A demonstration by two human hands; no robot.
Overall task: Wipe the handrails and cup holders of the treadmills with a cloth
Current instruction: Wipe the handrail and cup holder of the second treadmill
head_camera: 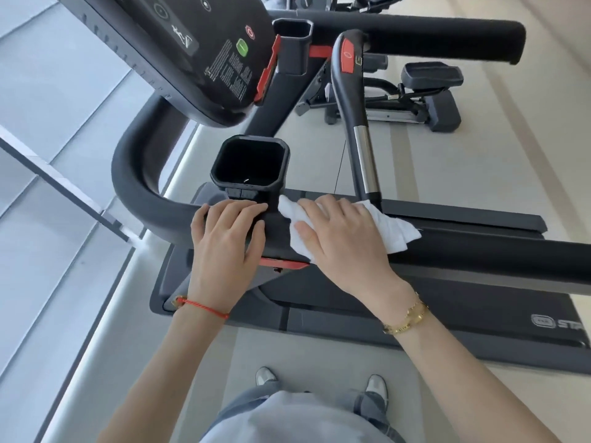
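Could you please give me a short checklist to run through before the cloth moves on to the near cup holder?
1. Cloth under the right hand: ok, flat fingers press it on the handrail.
2. Left hand steadying the rail: ok, it rests beside the cup holder base.
3. Near cup holder free of items: ok, only a small glint inside.
4. Far cup holder wiped: cannot tell.
5. Cloth clean enough: ok, it looks white.
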